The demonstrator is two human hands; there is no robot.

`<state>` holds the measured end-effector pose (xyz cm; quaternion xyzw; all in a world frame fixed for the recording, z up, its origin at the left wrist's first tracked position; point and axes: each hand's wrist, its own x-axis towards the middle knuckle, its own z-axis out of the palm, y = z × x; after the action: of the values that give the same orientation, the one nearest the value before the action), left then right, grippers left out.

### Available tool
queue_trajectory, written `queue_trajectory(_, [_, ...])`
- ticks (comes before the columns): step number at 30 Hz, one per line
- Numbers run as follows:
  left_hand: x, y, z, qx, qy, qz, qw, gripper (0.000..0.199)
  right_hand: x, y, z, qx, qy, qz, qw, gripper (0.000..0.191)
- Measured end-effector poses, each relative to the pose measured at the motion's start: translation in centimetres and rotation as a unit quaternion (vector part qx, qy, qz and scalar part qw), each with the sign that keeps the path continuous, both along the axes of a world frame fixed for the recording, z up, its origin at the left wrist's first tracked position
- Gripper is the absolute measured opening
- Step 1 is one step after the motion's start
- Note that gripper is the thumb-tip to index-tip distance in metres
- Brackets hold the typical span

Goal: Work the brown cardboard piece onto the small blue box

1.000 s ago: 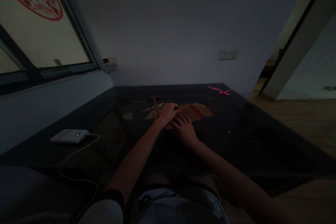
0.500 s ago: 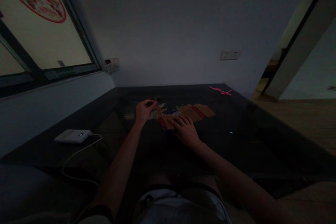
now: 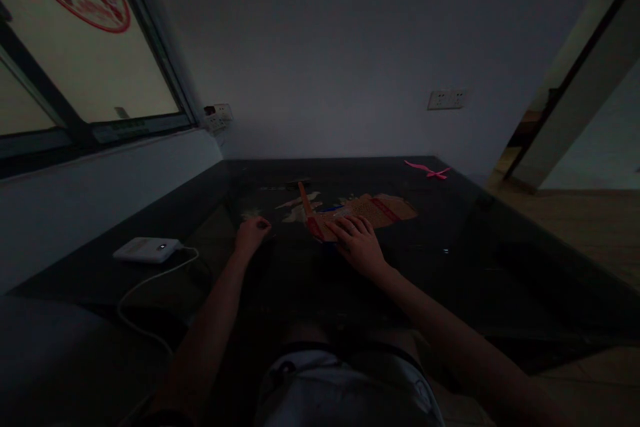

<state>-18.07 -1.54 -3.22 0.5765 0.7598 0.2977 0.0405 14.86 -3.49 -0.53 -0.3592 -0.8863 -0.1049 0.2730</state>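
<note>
Your right hand (image 3: 361,243) lies over the cardboard (image 3: 387,212), fingers loosely spread on its surface rather than closed round it; the cardboard extends to both sides of those fingers. Ahead and to the left of that hand, a narrow brown strip (image 3: 304,199) points away from you. Your left hand (image 3: 253,235) is apart from both, fingers curled toward the thumb; in this dimness I cannot tell whether it pinches anything.
</note>
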Motion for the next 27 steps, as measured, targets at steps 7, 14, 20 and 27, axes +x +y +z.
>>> queue_trajectory(7, [-0.4, -0.5, 0.0, -0.053, 0.043, 0.002, 0.998, 0.011, 0.0, 0.1, -0.2, 0.001, 0.005, 0.001, 1.0, 0.05])
queue_trajectory(14, [-0.5, -0.9, -0.2, -0.087, 0.061, -0.001, 0.994, 0.014, 0.0, -0.1, 0.1, 0.002, 0.002, 0.001, 1.0, 0.049])
queue_trajectory(20, [-0.5, -1.3, 0.0, -0.103, 0.084, 0.004, 0.991, 0.016, 0.0, -0.1, 0.0, 0.006, 0.003, 0.003, 1.0, 0.05])
queue_trajectory(27, [-0.1, -1.8, 0.5, -0.098, 0.104, 0.024, 0.989, 0.017, 0.2, -0.1, 0.1, 0.009, 0.001, 0.008, 1.0, 0.05])
